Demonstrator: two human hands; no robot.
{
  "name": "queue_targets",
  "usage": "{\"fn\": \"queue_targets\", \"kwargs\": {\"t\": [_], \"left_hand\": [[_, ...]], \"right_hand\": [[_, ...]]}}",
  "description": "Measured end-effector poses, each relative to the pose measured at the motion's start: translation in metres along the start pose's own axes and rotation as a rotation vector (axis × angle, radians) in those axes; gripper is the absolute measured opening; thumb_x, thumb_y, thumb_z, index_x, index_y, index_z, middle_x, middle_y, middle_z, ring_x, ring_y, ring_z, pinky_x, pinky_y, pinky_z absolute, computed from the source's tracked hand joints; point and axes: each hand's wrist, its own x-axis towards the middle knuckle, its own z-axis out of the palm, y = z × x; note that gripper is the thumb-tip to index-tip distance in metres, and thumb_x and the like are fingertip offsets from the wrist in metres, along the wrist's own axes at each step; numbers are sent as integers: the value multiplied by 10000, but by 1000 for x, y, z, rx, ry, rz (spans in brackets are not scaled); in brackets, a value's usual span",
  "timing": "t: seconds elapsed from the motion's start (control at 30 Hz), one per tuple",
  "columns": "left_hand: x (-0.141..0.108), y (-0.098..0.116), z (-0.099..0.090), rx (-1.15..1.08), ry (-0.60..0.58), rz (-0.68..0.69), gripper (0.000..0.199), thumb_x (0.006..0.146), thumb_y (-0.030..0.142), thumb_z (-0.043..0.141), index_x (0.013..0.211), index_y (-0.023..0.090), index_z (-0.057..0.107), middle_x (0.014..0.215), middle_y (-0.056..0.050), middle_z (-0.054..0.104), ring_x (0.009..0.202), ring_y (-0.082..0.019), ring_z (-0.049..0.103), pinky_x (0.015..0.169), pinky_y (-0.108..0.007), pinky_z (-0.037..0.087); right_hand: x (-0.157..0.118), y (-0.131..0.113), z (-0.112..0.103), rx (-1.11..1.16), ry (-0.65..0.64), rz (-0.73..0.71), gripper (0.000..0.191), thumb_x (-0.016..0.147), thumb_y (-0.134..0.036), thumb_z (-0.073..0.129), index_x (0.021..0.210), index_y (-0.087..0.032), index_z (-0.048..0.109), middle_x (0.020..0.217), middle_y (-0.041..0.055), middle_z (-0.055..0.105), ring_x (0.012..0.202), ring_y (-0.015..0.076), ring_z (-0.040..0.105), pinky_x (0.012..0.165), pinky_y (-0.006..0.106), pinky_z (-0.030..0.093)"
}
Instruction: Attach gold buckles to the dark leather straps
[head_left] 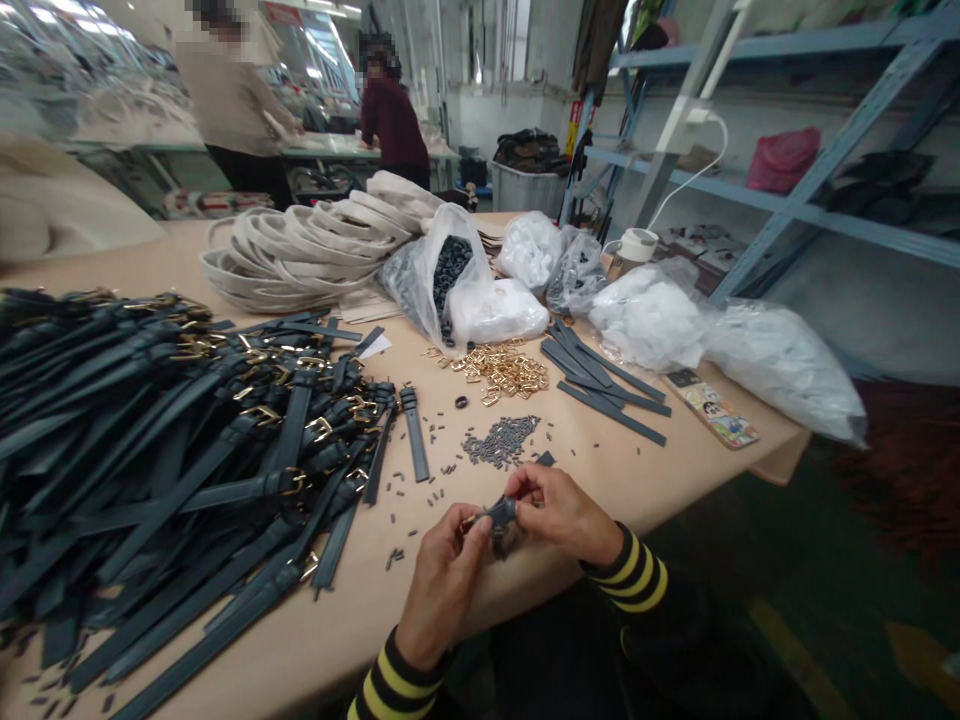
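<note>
Head view, and both hands are working right at the table edge! The left hand (446, 580) and the right hand (559, 515) are closed, pinching a short dark strap (501, 514) between their fingers just above the table (315, 650), with a small gold glint at its near end. Striped sleeves (630, 572), black and yellow, run back from the wrists. Just ahead, small dark tubes (501, 440) lie in a loose scatter. To the left sits a huge heap of buckled dark straps (150, 440), with gold buckles (504, 372) piled in the middle and a stack of loose strap blanks (600, 378) to the right. Further up come a clear bag of dark pieces (450, 275), white bagged bundles (649, 320) and a coil of pale straps (300, 265). Beyond the table, two co-workers (232, 100) (390, 120) stand at another bench (337, 147), and blue metal shelving (840, 210) rises on the right.
</note>
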Motion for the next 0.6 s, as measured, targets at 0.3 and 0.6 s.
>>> {"fn": "queue_targets", "kwargs": {"t": [0.3, 0.6], "left_hand": [[-11, 9, 3, 217, 73, 132, 196, 786, 328, 523, 655, 182, 516, 579, 27, 508, 551, -127, 459, 522, -225, 338], [-19, 4, 10, 285, 38, 142, 193, 822, 333, 464, 695, 189, 486, 579, 42, 459, 541, -121, 431, 532, -234, 331]], "right_hand": [[-14, 0, 2, 104, 5, -43, 83, 711, -169, 588, 766, -110, 609, 677, 14, 616, 594, 106, 560, 564, 215, 445], [-30, 15, 5, 209, 18, -65, 248, 732, -312, 631, 886, -121, 671, 775, 43, 643, 711, 148, 585, 679, 278, 460]]}}
